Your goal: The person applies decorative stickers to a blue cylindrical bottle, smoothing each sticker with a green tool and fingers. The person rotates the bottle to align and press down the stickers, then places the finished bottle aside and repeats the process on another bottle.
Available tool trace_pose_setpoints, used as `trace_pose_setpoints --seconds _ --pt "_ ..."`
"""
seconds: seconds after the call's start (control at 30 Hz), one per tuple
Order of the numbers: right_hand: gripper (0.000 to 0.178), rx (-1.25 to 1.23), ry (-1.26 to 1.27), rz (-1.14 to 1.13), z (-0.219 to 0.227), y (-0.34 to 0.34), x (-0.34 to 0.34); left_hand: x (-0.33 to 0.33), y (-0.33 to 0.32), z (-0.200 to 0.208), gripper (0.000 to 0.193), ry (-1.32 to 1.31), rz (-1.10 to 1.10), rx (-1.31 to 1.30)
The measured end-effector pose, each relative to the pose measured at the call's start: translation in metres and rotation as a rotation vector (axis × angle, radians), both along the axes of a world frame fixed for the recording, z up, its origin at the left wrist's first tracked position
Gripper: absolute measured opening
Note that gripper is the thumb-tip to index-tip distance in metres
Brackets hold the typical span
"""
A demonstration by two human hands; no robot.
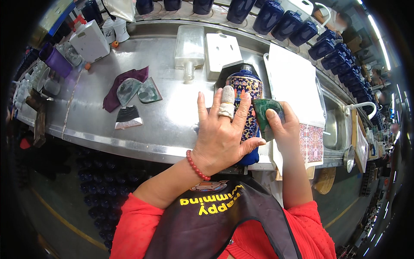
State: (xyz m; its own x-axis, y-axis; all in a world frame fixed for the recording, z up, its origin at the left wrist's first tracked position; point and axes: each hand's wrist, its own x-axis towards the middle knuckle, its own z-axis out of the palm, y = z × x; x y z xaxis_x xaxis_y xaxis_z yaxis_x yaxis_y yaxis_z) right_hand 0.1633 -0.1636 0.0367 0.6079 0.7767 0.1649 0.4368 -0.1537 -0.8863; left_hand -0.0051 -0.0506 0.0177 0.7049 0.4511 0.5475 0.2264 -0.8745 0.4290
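A dark blue bottle with a colourful floral pattern lies on its back in a black angular holder, its neck pointing away from me. My left hand rests on the bottle with its fingers spread. One of its fingers wears a pale fabric finger cover, and a red bead bracelet circles the wrist. My right hand pinches a green curved scraper against the bottle's right side. Below the bottle, blue cloth shows at the counter's front edge.
On the metal counter, scraper pieces and a purple cloth lie to the left. A clear glass bottle and a white block stand beyond. White sheets and patterned sheets lie right, beside a sink. Blue bottles line the back.
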Motion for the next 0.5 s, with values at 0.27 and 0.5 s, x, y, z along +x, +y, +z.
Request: trace_pose_setpoints --seconds 0.27,0.5 --pt "0.022 -0.006 -0.008 -0.013 -0.002 0.0 0.0 -0.005 0.005 0.002 0.099 0.047 -0.036 -0.027" --pt "0.024 0.019 0.001 -0.002 -0.001 -0.001 -0.003 -0.001 0.014 0.003 0.093 0.007 -0.073 0.017"
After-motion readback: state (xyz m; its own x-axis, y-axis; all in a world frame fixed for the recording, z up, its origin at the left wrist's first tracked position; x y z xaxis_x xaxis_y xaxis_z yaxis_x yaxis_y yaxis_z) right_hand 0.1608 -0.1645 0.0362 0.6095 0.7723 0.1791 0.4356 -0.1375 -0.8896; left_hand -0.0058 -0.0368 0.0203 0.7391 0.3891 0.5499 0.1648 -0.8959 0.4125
